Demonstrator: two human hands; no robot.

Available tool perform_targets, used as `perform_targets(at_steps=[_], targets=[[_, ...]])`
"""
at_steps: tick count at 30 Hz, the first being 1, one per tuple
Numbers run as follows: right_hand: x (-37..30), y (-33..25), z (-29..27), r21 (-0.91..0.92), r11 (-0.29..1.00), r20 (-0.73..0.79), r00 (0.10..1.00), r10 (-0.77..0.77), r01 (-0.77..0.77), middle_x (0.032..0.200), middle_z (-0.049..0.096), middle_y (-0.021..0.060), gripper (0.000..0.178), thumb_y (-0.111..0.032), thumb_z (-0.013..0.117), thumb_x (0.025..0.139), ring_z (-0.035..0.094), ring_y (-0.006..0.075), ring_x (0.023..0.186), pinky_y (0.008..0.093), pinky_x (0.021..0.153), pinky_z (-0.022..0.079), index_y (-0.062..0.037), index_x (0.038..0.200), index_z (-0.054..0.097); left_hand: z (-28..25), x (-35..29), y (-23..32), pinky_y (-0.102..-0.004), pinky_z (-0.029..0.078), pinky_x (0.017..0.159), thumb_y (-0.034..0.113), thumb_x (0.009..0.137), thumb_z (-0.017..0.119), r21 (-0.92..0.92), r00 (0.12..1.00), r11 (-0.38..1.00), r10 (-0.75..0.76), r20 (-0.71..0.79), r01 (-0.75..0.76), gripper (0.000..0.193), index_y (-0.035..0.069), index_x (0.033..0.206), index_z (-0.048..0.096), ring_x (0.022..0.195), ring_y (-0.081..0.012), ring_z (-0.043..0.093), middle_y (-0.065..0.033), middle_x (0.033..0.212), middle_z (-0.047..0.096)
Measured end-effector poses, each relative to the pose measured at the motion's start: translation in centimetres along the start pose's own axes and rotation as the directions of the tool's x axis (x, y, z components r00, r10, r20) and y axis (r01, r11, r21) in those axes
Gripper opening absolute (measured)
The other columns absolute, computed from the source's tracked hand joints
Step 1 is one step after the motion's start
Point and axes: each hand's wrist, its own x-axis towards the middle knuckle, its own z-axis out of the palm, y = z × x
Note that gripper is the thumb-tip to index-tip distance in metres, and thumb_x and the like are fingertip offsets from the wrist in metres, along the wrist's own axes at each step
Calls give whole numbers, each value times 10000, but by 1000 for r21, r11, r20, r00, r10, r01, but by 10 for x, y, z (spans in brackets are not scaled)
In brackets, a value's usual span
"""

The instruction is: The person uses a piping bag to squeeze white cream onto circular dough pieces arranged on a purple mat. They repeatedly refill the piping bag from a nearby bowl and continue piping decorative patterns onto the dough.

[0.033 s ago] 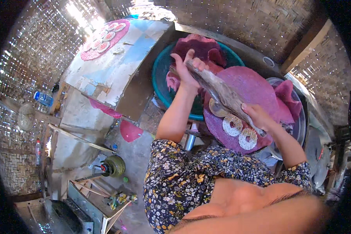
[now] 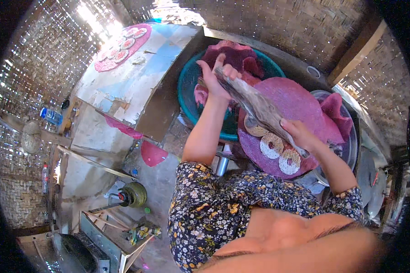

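– where's the grey-brown piece, wood by the look of it?
– the wooden piece [image 2: 265, 108] slants from over the right side of the teal basin [image 2: 180, 91] to beyond it on the right, across a pink sheet [image 2: 296, 100].

– and the hands?
– both have hold of it. the left hand [image 2: 218, 85], over the basin, curls some fingers round the upper end, thumb and forefinger spread clear. the right hand [image 2: 300, 136], right of the basin, closes on the lower part with its thumb on top; its other fingers are mostly hidden.

– how far along is it?
– partway, i'd judge. two pale rings [image 2: 289, 162] and a browner disc [image 2: 255, 127], partly behind the wood, lie on the sheet, right of the basin. most of the sheet is bare; whether more belongs there, i can't tell.

– anything finished?
– maybe the pink round with several discs [image 2: 123, 45], on the table [image 2: 143, 73] left of the basin. folded pink pieces [image 2: 225, 51] are inside the basin, apparently not yet dealt with.
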Motion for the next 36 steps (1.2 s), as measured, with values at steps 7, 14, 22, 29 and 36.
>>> perform_targets(at_steps=[7,14,22,29,36], targets=[[21,-19,1,-24,950,-269,913,-307,312,823,609,107,568,-495,429,854,571,189,794,327,713,451,21,1071,527,15,-17,-5,-339,378,881,389,777,543,694,979,717,-93,179,-59,652,61,1295,321,1087,-205,469,-85,1168,502],[39,-17,20,61,877,90,872,-481,477,864,598,100,368,-334,502,846,557,187,771,333,690,442,-4,986,586,-28,-90,-33,-358,346,961,176,829,471,949,978,261,152,143,-179,394,32,1193,425,1058,-215,466,-109,1121,513],[84,56,5,-495,862,-415,841,-347,111,763,624,160,237,-305,603,715,601,335,724,428,660,470,-76,737,660,-81,-154,32,-444,311,977,76,757,610,993,858,-11,503,106,-116,291,69,1019,484,958,-226,506,-69,904,565],[94,58,13,-526,848,-405,861,-306,54,758,624,157,195,-260,592,697,601,336,733,438,666,474,-76,717,655,-56,-171,54,-477,298,976,-15,714,627,891,810,-410,446,381,-193,217,94,864,513,845,-166,549,-49,822,574],[106,64,13,-721,666,-342,739,-580,189,778,596,144,160,-213,549,674,574,322,783,442,679,470,-83,689,640,8,-162,32,-477,323,957,33,743,620,815,707,-512,469,529,-270,144,81,837,521,780,-162,553,-49,756,570]])
